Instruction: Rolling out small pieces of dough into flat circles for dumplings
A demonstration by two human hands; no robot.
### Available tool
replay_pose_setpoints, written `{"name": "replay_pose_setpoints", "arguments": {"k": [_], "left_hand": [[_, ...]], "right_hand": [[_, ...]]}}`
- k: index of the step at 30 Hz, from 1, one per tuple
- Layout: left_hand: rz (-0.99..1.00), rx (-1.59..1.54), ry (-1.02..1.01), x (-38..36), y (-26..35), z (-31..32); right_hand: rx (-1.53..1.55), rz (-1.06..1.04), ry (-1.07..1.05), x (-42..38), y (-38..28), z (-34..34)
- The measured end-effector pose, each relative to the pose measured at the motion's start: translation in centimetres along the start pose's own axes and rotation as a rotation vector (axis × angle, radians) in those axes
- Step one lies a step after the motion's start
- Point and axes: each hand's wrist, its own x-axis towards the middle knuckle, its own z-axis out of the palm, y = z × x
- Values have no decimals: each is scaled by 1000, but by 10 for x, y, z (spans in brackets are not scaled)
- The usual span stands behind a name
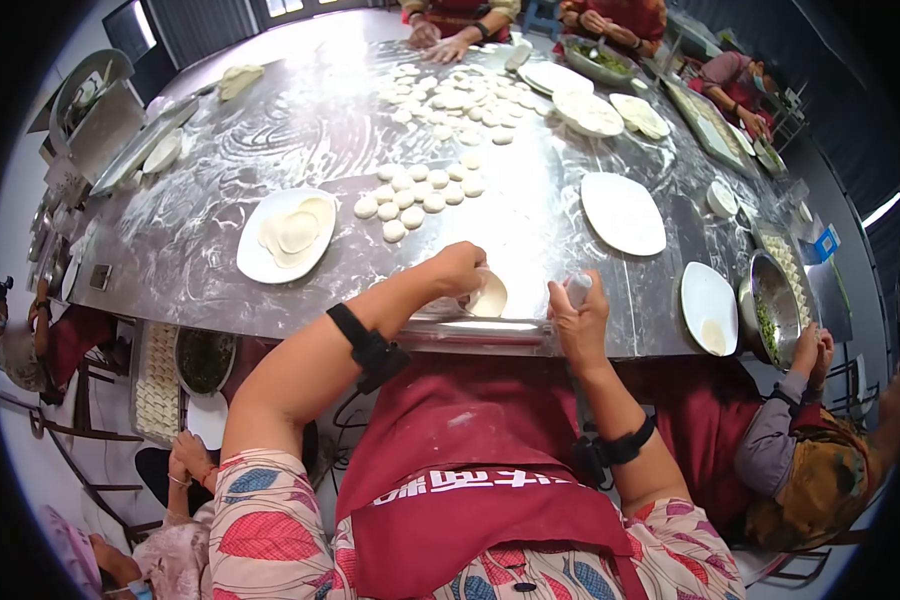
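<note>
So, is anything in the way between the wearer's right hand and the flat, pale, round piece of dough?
Nothing visible between the right hand and the dough but shiny metal tabletop; the left hand is at the dough's other side, not in the gap.

A round dough wrapper [490,297], pale cream and rolled thin, sits just to the 3 o'clock side of the view's centre, its 9 o'clock edge hidden. At 3 o'clock from it, apart, is a gripped rolling pin [578,288]: a blunt, pale grey end shows, the rest mostly covered.
</note>
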Motion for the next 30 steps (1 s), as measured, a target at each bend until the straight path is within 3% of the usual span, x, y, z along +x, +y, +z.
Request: {"name": "replay_pose_setpoints", "arguments": {"k": [1,4,6,12,17,21,23,27,30], "left_hand": [[24,-49,-76,-4,-2,-3],[73,86,-38,-11,9,-2],[72,108,36,-2,7,1],[185,274,-1,14,3,0],[-23,-55,-53,10,1,-9],[121,75,11,5,-11,-2],[184,157,-12,1,-7,-3],[-47,82,93,10,4,-5],[88,103,-13,11,1,-10]], "right_hand": [[5,-16,-10,3,-1,0],[19,-65,28,34,12,22],[-141,-130,58,58,13,40],[31,50,-14,-2,-3,-1],[119,40,5,-36,-9,-12],[11,29,-30,2,-3,0],[-3,-81,12,35,13,21],[-93,-89,30,73,21,53],[-24,-35,22,56,21,37]]}}
